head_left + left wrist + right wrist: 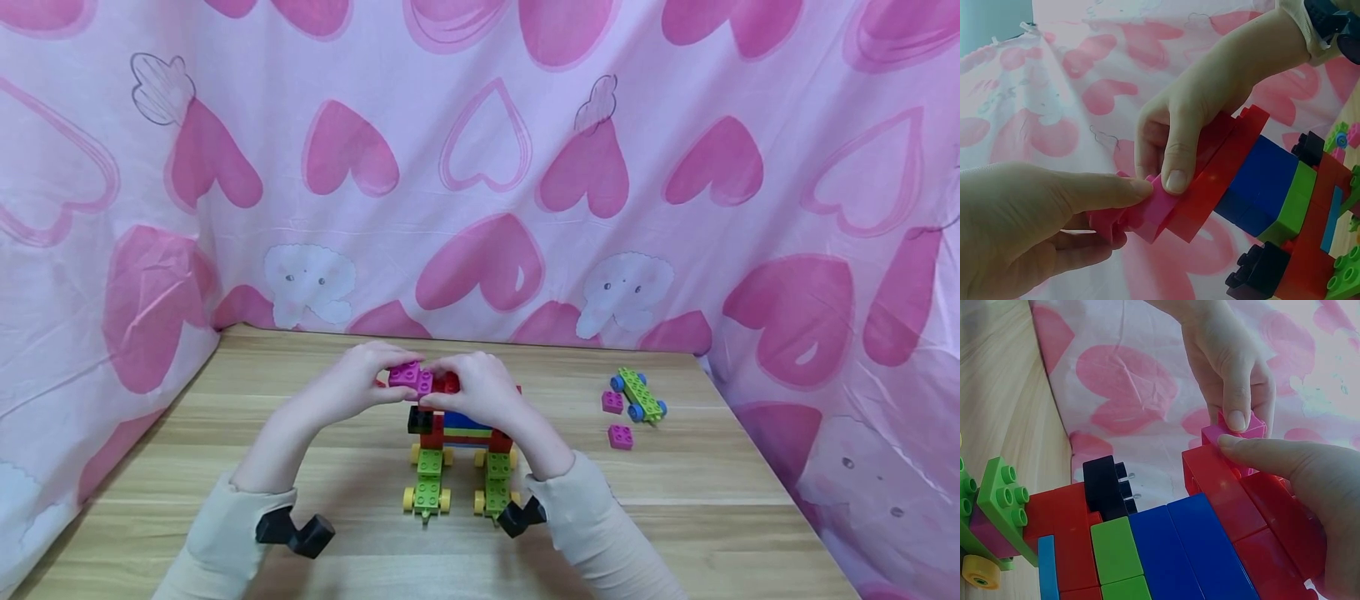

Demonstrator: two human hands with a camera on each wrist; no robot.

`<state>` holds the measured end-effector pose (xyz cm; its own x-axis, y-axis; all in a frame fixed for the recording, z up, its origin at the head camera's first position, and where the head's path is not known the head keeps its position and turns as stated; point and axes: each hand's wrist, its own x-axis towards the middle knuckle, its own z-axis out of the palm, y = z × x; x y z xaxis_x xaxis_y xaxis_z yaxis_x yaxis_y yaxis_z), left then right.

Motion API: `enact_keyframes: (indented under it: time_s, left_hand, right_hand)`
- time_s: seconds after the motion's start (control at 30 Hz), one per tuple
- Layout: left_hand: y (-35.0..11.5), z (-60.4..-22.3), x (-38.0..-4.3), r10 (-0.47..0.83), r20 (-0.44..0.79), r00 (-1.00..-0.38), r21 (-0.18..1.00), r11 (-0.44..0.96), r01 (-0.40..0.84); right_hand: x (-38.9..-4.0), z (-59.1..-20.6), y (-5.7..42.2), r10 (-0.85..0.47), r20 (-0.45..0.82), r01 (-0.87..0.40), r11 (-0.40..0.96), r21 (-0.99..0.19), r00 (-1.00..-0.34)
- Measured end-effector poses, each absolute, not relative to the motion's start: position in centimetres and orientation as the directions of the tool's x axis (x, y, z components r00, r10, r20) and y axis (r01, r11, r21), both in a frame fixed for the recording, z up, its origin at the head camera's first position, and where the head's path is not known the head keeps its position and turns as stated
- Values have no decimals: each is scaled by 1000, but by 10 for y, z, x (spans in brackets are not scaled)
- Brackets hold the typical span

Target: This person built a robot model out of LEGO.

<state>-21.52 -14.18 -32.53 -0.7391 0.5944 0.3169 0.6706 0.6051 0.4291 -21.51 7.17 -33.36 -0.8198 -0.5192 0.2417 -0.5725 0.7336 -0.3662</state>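
Note:
A toy built of big blocks stands mid-table, with red bricks point(1210, 187) on top, blue bricks point(1194, 550) and lime bricks point(1119, 553) below, and black bricks point(1260, 269) sticking out at its side. Green wheeled bases point(427, 492) with yellow wheels are under it. At the top left end are two pink bricks. My left hand point(356, 383) pinches the outer pink brick point(403, 375) between thumb and fingers. With its thumb on the inner pink brick point(1154, 212), my right hand point(483, 387) grips at the red top; some of its fingers are hidden.
On the right of the wooden table point(337, 533) lie two loose pink bricks, one nearer point(620, 437) and one farther point(612, 402). Beside them is a green base point(637, 392) with blue wheels. A pink heart-patterned cloth point(480, 258) hangs behind and along both sides.

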Motion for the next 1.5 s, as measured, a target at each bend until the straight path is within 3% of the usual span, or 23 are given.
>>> enact_keyframes:
  time_s: [0.33, 0.7, 1.0, 1.5]
  left_hand:
    - [-138, -334, -211, 541, 333, -772, 444, 632, 635]
    - [-136, -349, -209, 523, 452, -722, 444, 570, 691]
    - [-138, -350, -209, 509, 442, -738, 478, 563, 674]
    - [-137, -347, -203, 518, 412, -749, 424, 619, 661]
  right_hand:
    - [-216, -335, 72, -527, 254, -585, 722, -368, -811]
    - [-216, -335, 73, -527, 237, -577, 724, -378, -816]
    - [-218, -334, 73, -543, 230, -588, 716, -375, -808]
    - [-217, -330, 74, -541, 208, -571, 689, -446, -815]
